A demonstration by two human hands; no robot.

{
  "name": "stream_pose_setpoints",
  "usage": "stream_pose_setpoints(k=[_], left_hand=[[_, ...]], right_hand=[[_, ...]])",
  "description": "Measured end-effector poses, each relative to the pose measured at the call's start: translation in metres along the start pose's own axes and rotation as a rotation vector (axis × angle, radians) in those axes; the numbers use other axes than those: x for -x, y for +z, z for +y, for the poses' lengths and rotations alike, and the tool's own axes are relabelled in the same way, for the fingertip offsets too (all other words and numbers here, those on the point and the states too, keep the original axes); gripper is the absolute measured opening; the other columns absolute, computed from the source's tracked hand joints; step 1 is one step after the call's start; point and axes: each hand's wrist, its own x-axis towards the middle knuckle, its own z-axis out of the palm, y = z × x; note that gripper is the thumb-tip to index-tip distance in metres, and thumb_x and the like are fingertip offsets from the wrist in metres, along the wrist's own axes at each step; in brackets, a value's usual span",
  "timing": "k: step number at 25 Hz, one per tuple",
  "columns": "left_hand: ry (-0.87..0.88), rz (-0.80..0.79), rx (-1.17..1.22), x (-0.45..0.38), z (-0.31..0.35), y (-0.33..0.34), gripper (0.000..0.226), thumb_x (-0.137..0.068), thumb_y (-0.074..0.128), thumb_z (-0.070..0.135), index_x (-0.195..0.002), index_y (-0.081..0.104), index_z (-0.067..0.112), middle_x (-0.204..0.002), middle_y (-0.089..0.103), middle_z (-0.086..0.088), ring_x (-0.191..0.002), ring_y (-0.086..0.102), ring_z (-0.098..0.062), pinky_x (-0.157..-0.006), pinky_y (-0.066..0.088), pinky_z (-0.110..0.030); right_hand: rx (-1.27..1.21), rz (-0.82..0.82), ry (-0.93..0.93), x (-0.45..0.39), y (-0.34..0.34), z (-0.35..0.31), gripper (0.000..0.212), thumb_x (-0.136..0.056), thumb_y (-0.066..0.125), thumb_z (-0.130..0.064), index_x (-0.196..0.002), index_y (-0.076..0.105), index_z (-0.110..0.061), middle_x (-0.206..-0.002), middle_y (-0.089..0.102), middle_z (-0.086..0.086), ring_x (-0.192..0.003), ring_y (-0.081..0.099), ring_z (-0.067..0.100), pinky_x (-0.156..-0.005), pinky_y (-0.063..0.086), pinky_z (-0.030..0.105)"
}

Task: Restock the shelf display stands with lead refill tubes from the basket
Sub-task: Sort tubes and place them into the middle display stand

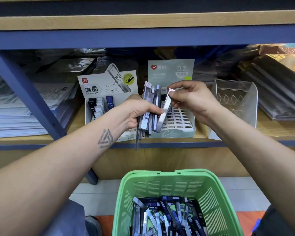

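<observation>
My left hand (136,113) grips a bundle of lead refill tubes (149,106) in front of the shelf, several standing upright in its fist. My right hand (192,97) pinches the top of one silver tube (165,109) that leans out of the bundle. Behind the hands stands a pale green 0.7 display stand (177,123) with an open white slot grid. To its left a white HB 0.5 display stand (107,86) holds a few black, white and blue tubes (99,106). Below, a green basket (162,184) holds several loose tubes (170,217).
A clear acrylic stand (235,99) sits right of the green one. Stacks of paper (20,113) lie at left behind a blue shelf post (26,92). Plastic-wrapped packs (271,79) fill the back and right. The shelf's blue front edge (160,144) runs below the stands.
</observation>
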Motion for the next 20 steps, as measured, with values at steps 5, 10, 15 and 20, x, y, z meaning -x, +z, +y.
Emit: stream_pose_setpoints(k=[5,10,15,20], left_hand=[[0.007,-0.092,0.008,0.006,0.001,-0.001,0.052,-0.072,0.078,0.0,-0.123,0.066,-0.002,-0.111,0.073,-0.018,-0.1,0.072,-0.03,-0.09,0.058,-0.048],[-0.008,-0.085,-0.023,0.004,0.001,0.0,0.041,-0.076,0.077,-0.004,-0.117,0.068,-0.003,-0.104,0.074,-0.02,-0.092,0.074,-0.031,-0.08,0.061,-0.047],[-0.09,0.072,-0.037,0.0,0.001,-0.012,0.015,-0.083,0.071,-0.004,-0.097,0.067,-0.005,-0.073,0.072,-0.014,-0.058,0.071,-0.023,-0.063,0.062,-0.038],[-0.091,0.183,-0.032,-0.006,-0.001,-0.016,0.022,-0.083,0.071,-0.006,-0.105,0.066,-0.006,-0.078,0.069,-0.016,-0.05,0.069,-0.022,-0.049,0.06,-0.036]], right_hand=[[-0.154,-0.084,0.053,-0.001,-0.001,-0.002,0.015,-0.093,0.061,0.006,-0.098,0.067,-0.006,-0.072,0.068,0.009,-0.056,0.058,0.015,-0.053,0.048,0.021],[0.105,-0.095,-0.027,-0.004,0.008,-0.003,0.013,-0.089,0.073,-0.004,-0.098,0.064,-0.01,-0.084,0.071,0.02,-0.06,0.058,0.021,-0.063,0.047,0.034],[0.437,0.01,-0.131,-0.013,-0.007,-0.009,0.023,-0.087,0.077,-0.007,-0.108,0.07,-0.011,-0.093,0.075,0.014,-0.079,0.072,0.026,-0.084,0.057,0.038],[0.583,0.13,-0.308,-0.017,-0.002,-0.002,0.028,-0.082,0.081,-0.009,-0.101,0.071,-0.026,-0.095,0.069,-0.003,-0.082,0.066,0.012,-0.086,0.059,0.035]])
